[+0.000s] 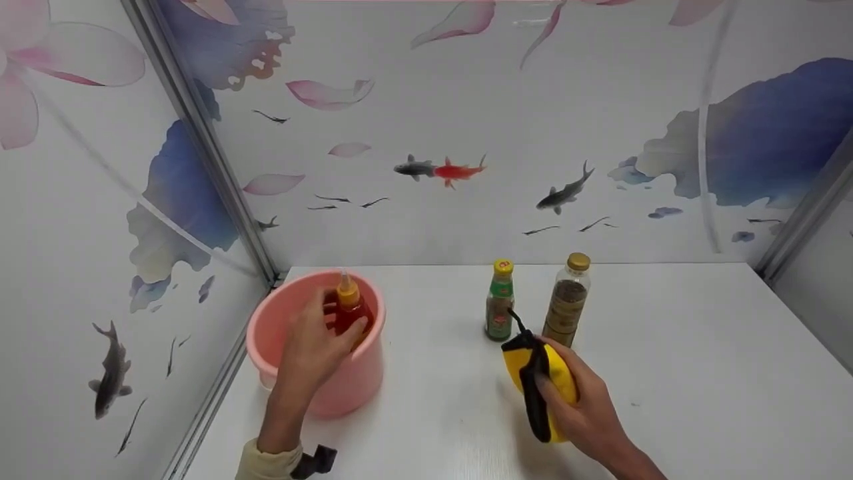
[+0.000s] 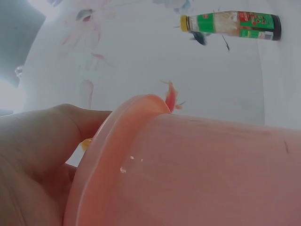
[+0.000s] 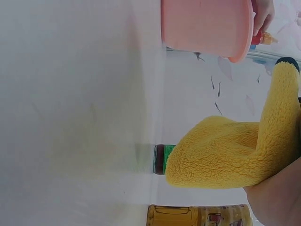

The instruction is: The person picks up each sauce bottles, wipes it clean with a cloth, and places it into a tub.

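Note:
My left hand (image 1: pixel 314 347) reaches over the rim of a pink bucket (image 1: pixel 353 387) and grips a squeeze bottle (image 1: pixel 349 313) with a yellow nozzle cap and dark red contents. The bottle stands roughly upright inside the bucket's mouth, its lower part hidden. In the left wrist view the bucket wall (image 2: pixel 216 169) covers most of the bottle. My right hand (image 1: pixel 590 403) holds a folded yellow cloth (image 1: pixel 563 377) with black edging and a black loop above the table. Its fluffy side (image 3: pixel 216 155) shows in the right wrist view.
A green-labelled sauce bottle (image 1: pixel 500 310) with a yellow cap stands behind the cloth. Beside it is a clear bottle (image 1: pixel 566 303) with a gold cap and brown contents, partly hidden by the right hand. Patterned wall panels (image 1: pixel 453 100) enclose the white table (image 1: pixel 700 373).

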The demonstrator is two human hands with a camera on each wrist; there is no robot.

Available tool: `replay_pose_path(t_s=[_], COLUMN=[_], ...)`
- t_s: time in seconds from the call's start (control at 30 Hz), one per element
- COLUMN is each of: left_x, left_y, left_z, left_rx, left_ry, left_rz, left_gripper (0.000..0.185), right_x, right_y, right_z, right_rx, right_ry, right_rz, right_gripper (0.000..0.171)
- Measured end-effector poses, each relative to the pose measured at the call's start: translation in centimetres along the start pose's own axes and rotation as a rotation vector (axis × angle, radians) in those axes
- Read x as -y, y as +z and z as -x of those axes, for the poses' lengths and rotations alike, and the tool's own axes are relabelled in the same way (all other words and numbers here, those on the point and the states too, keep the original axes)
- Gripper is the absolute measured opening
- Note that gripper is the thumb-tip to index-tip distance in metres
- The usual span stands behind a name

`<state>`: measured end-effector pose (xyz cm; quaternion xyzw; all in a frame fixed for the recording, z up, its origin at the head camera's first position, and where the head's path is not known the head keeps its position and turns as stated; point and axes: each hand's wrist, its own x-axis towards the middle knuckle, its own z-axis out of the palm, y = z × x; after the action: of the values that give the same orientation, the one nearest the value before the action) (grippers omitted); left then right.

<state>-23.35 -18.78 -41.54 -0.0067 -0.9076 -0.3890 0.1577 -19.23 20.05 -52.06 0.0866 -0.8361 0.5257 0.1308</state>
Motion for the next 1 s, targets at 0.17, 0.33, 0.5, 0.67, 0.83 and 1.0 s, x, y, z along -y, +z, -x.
replay_pose_path(t_s=[0.17,0.33,0.5,0.67,0.83,1.0], left_x=[0.18,0.37,0.30,0.25,0.03,-0.23], left_y=[0.26,0.56,0.51,0.40,0.25,-0.11], left_z=[-0.04,-0.07,-0.19,-0.13,0.04,0.14], left_rx=[-0.012,-0.017,-0.042,-0.047,-0.053,-0.070], left_ry=[0.027,0.041,0.068,0.073,0.072,0.090], left_rz=[-0.037,-0.059,-0.033,-0.031,-0.034,-0.025], left_gripper=[0.067,0.066,0.052,0.047,0.046,0.046], right_x=[0.03,0.00,-0.22,-0.17,-0.09,-0.09], right_y=[0.01,0.02,0.09,0.14,0.13,0.08], right_z=[0.04,0.06,0.09,0.10,0.11,0.11], right_rx=[0.003,0.007,0.001,0.007,0.008,0.010], right_ry=[-0.003,-0.004,-0.031,-0.017,-0.006,-0.007], right_rz=[0.002,0.000,-0.009,-0.008,-0.008,-0.010], right_gripper=[0.061,0.060,0.061,0.061,0.060,0.061])
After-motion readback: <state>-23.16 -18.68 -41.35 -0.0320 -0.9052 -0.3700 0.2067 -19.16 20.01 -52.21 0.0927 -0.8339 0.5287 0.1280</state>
